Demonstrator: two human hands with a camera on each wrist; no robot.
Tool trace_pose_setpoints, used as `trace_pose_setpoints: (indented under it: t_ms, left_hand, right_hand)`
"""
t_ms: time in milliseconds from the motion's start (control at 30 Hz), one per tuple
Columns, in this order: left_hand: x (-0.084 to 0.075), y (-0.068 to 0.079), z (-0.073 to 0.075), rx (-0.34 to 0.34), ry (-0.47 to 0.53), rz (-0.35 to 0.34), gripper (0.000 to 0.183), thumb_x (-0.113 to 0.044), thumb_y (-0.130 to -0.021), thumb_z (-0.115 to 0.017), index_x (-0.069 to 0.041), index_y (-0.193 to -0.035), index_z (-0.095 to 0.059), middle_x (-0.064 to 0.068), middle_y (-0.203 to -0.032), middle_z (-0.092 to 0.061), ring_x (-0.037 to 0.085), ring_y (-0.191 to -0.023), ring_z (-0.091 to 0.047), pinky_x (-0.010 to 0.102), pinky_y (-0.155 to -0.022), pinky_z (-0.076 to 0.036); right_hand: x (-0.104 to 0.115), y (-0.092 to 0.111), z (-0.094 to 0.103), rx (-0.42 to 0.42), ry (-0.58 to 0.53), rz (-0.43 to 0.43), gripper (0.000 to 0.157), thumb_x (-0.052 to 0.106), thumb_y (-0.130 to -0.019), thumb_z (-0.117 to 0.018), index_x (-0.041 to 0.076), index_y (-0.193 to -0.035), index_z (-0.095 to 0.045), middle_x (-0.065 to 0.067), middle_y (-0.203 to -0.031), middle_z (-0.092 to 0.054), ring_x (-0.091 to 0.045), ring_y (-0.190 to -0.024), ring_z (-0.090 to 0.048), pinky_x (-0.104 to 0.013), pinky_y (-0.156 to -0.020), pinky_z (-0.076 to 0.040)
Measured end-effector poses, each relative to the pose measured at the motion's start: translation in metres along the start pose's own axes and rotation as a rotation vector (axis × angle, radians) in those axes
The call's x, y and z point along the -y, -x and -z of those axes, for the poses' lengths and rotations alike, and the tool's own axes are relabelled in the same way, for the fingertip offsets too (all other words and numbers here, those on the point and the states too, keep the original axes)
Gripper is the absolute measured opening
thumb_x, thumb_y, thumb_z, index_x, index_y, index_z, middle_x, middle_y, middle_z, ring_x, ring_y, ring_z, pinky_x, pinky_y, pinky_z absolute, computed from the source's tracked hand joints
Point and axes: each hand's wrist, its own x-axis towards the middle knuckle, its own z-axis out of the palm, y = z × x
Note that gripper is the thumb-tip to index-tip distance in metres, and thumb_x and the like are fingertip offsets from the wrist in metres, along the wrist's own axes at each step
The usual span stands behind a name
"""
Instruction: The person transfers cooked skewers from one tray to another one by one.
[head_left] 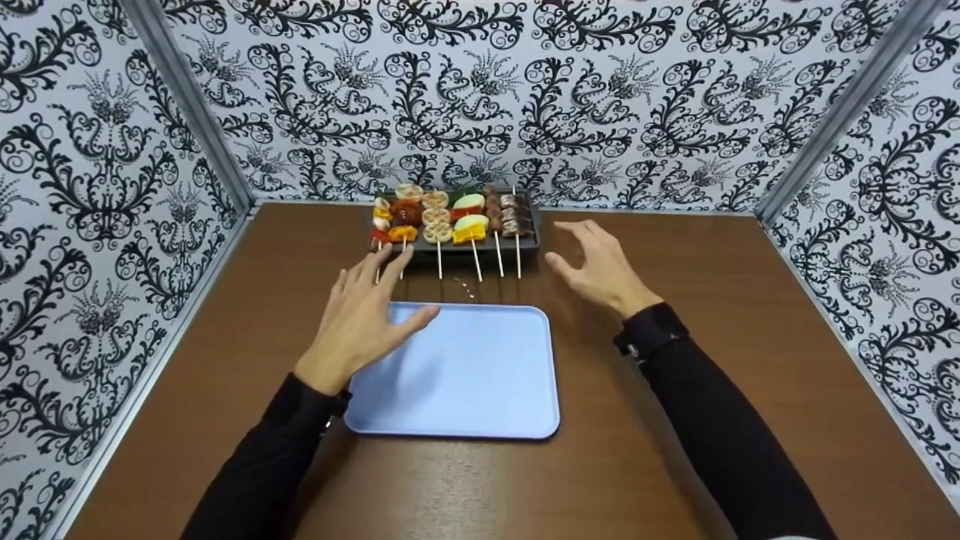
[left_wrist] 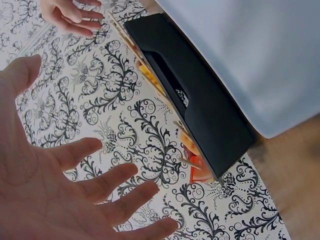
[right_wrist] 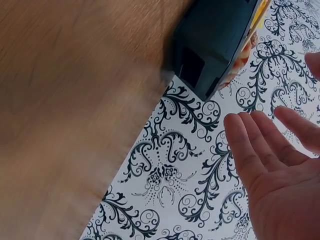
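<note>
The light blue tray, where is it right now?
In the head view, the light blue tray lies on the brown table, nearer the person than the black holder with skewers; the left hand hides its far left corner.

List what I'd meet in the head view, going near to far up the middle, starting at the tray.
Light blue tray → bare stick ends of the skewers → black holder bearing the skewered food → patterned back wall.
</note>
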Motion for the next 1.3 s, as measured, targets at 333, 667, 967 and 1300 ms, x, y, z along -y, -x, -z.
trace_pose_setpoints:
  t_ms: [333, 667, 967, 1300]
  left_hand:
    - [-0.007, 0.002, -0.005, 0.004, -0.012, -0.028, 0.104, -0.077, -0.105, -0.072, -0.025, -0.186, -0.033, 0.020, -0.192, -0.032, 0.052, -0.174, -0.037, 0.082, -0.142, -0.018]
    - [-0.016, 0.005, -0.010, 0.001, -0.005, -0.053, 0.101, -0.076, -0.105, -0.072, -0.025, -0.185, -0.036, 0.020, -0.189, -0.037, 0.050, -0.172, -0.041, 0.082, -0.142, -0.023]
    - [-0.023, 0.011, -0.019, 0.011, -0.015, -0.076, 0.100, -0.076, -0.105, -0.072, -0.026, -0.184, -0.038, 0.020, -0.188, -0.041, 0.049, -0.174, -0.040, 0.080, -0.143, -0.023]
    - [-0.031, 0.014, -0.028, 0.037, -0.041, -0.106, 0.101, -0.077, -0.104, -0.072, -0.025, -0.184, -0.039, 0.020, -0.187, -0.042, 0.048, -0.171, -0.045, 0.079, -0.142, -0.027]
  right_hand:
    - [0.009, -0.011, -0.015, -0.005, -0.107, -0.046, 0.058, 0.023, -0.109, -0.081, -0.004, -0.157, -0.065, -0.029, -0.142, -0.072, -0.047, -0.123, -0.077, -0.057, -0.110, -0.068]
    - [0.017, -0.021, -0.027, -0.016, -0.162, -0.061, 0.055, 0.019, -0.109, -0.082, -0.009, -0.153, -0.065, -0.032, -0.133, -0.077, -0.049, -0.117, -0.081, -0.060, -0.108, -0.068]
    - [0.022, -0.024, -0.037, -0.042, -0.152, -0.112, 0.048, 0.022, -0.108, -0.082, -0.006, -0.145, -0.071, -0.023, -0.116, -0.085, -0.039, -0.104, -0.085, -0.051, -0.099, -0.072]
    - [0.026, -0.026, -0.044, -0.046, -0.176, -0.189, 0.041, 0.023, -0.107, -0.085, -0.004, -0.136, -0.073, -0.019, -0.104, -0.088, -0.028, -0.074, -0.085, -0.042, -0.081, -0.073]
